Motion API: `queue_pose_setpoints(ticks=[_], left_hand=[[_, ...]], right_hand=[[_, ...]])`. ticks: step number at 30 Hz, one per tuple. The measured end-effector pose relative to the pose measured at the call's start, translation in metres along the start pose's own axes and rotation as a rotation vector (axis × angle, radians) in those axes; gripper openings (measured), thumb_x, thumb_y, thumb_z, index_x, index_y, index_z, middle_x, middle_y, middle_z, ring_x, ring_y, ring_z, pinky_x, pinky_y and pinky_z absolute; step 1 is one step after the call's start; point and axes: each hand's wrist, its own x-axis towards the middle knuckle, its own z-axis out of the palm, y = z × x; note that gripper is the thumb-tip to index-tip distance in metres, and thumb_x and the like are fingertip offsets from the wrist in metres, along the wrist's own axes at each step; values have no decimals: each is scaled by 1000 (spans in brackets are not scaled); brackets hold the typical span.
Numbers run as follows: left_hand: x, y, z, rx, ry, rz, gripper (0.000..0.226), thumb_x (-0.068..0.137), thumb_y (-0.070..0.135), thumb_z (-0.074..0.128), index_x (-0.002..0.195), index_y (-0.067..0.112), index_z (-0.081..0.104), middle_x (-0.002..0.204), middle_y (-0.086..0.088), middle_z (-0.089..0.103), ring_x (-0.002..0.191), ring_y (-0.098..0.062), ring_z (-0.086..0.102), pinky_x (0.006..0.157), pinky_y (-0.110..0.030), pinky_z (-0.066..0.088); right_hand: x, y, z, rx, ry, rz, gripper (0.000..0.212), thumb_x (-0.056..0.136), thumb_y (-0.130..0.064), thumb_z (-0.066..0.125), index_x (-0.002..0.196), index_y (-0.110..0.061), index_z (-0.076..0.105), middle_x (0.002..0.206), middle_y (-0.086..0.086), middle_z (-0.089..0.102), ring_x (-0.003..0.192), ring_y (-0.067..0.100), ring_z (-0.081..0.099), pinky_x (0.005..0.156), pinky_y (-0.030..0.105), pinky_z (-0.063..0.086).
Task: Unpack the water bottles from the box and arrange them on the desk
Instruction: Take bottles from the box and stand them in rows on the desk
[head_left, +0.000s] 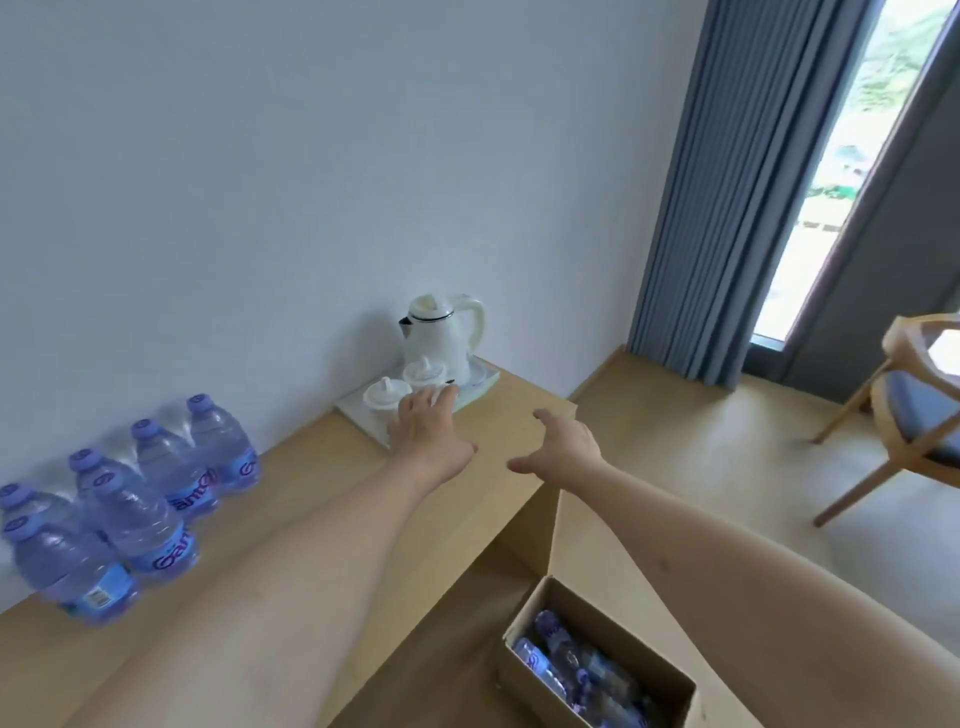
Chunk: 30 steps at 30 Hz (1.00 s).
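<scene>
Desk (322, 499) of pale wood-look laminate, smooth, flat, set against a plain white wall; its far end finishes in a square corner just past the tray. Tray (358, 415) white, rectangular, glossy, on the desk's far end. On it a white kettle (441, 338) with a rounded body and loop handle, and two white lidded cups (387, 397) in front of it.

Water bottles (140, 499): six clear ribbed plastic ones with lilac caps and blue-purple labels, upright in a tight cluster on the desk's near-left part against the wall, well apart from both hands.

Box (597, 670): brown cardboard, top open, on the floor below the desk's front edge; more bottles lie inside, blurred.

Left hand (426, 431) reaches out over the desk beside the tray, fingers straight and spread, near the front cup; contact with the cup or tray cannot be told. It holds nothing. Right hand (558, 441) hangs over the desk's far-right corner, fingers loosely spread, holding nothing.

Bare desk surface runs between the bottle cluster and the tray. Beyond the desk's end, open floor, a grey curtain (727, 182) and a wooden chair (904, 410).
</scene>
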Motion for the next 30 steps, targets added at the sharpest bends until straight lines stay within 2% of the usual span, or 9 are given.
queue_pose_setpoints(ticks=[2,7,12,15,20,23,30], left_hand=[[15,46,27,-2,-48,66,89,73,52,68,147,28,27,154,-2,30,140,-28,24,112,-44,30],[36,155,102,25,-176,249,85,75,52,67,146,29,28,153,-4,31,139,-28,26,111,-45,31],[48,231,177,80,-302,398,78,77,49,68,144,30,33,155,-6,28,142,-27,22,114,-46,28],[44,252,221,69,-420,398,76,79,46,68,144,29,33,155,-6,29,143,-26,22,114,-47,28],[31,252,294,76,-640,385,75,78,41,69,143,28,35,153,-6,30,141,-26,23,113,-43,29],[28,231,342,103,-735,357,75,76,38,67,143,27,36,153,-5,31,139,-26,25,111,-40,31],[7,149,495,155,-943,293,70,73,36,68,137,24,42,139,-1,42,128,-27,37,101,-37,38]], right_hand=[[5,45,-23,-30,17,75,95,66,-49,81,146,-23,37,134,4,55,130,27,43,99,40,46],[18,155,-63,-29,19,279,77,66,-45,81,132,-22,48,129,4,56,124,27,47,95,40,48],[33,249,-69,61,-46,423,93,65,-45,83,145,-24,39,136,4,53,129,26,45,99,40,46],[32,297,-54,103,-121,519,96,64,-44,84,145,-24,38,138,4,53,128,25,47,99,40,47],[26,358,-9,175,-229,661,94,63,-42,84,144,-20,42,137,4,55,122,24,53,94,35,50],[27,388,28,222,-256,744,86,65,-45,82,139,-17,48,133,5,59,120,25,56,92,31,48],[20,460,184,287,-411,919,60,67,-45,81,115,-16,60,108,3,67,100,24,63,83,33,53]])
